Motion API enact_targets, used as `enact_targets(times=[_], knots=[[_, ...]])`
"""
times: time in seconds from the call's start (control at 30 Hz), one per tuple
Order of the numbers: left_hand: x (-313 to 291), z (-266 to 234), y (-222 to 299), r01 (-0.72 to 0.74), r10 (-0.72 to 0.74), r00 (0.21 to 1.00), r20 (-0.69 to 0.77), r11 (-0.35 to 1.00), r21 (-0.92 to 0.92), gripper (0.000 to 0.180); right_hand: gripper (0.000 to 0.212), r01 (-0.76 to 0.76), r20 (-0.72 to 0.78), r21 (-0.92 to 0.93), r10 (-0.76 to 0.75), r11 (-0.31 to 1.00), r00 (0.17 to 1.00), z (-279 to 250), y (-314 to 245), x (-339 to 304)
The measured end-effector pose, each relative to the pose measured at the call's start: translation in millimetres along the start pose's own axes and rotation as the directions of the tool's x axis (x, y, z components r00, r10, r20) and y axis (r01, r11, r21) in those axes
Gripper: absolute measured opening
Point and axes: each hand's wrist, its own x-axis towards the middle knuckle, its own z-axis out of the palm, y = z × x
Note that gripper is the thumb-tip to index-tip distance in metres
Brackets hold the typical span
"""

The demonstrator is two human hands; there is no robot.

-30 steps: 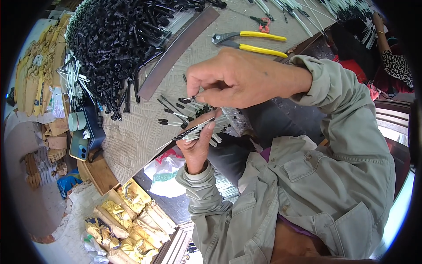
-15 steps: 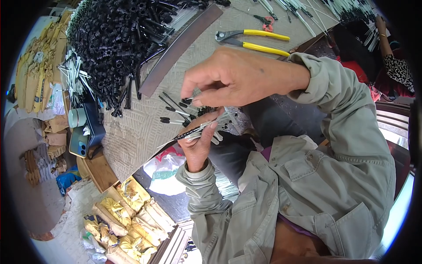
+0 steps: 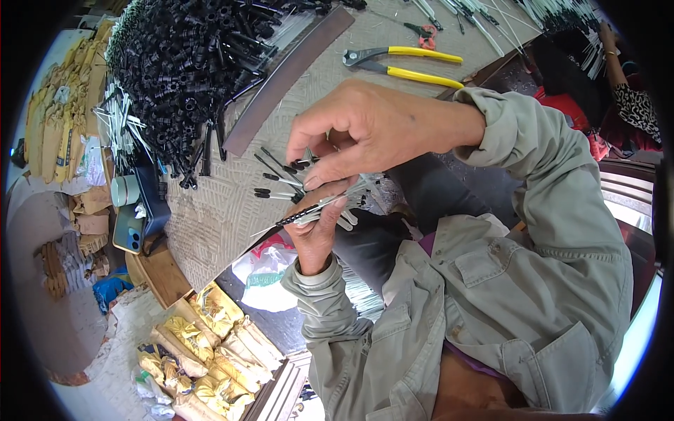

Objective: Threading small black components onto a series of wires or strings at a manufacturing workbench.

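Observation:
My left hand (image 3: 319, 223) is closed round a bundle of thin white rods (image 3: 345, 219), several of which end in black tips. A dark twisted-looking rod (image 3: 300, 215) lies across its fingers. Just above it, my right hand (image 3: 375, 130) is bent in a pinch, its fingertips at a small black piece (image 3: 302, 165) beside the rods' tips. Part of that piece is hidden by the fingers. Black-tipped rods (image 3: 270, 194) fan out to the left of the hands, over the table (image 3: 203, 231).
A large heap of black plastic parts (image 3: 175, 77) fills the far left, edged by a flat dark bar (image 3: 288, 81). Yellow-handled pliers (image 3: 404, 63) and red-handled scissors (image 3: 427, 36) lie beyond my right hand. A phone (image 3: 128, 228) stands at the table's left edge. Another person's arm (image 3: 612, 63) is at far right.
My right hand has shifted slightly down toward the rods, its fingertips closer to my left hand. The left hand keeps its hold on the bundle almost unmoved.

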Motion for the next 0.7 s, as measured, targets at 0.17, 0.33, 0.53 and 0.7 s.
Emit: enact_targets(times=[0.17, 0.33, 0.53, 0.7], knots=[[-3, 3, 2, -0.012, 0.012, 0.999, -0.044, 1.0, 0.01, 0.016, 0.019, -0.128, 0.061, 0.102, 0.122, 0.987, 0.991, -1, 3, -4], [-4, 0, -3, 0.004, -0.003, 0.999, -0.032, 0.999, 0.048, 0.016, 0.016, -0.087, -0.021, 0.043, 0.088, 0.995, 0.996, 0, 0, -6], [-2, 7, 6, -0.053, 0.06, 0.997, -0.041, 0.985, 0.166, 0.016, 0.012, -0.003, -0.018, -0.206, -0.001, 0.978, 1.0, -4, -13, -4], [-4, 7, 7, -0.059, 0.067, 0.997, -0.05, 0.988, 0.14, 0.014, 0.011, -0.012, 0.121, -0.43, 0.071, 0.903, 0.99, -8, -25, 5]])
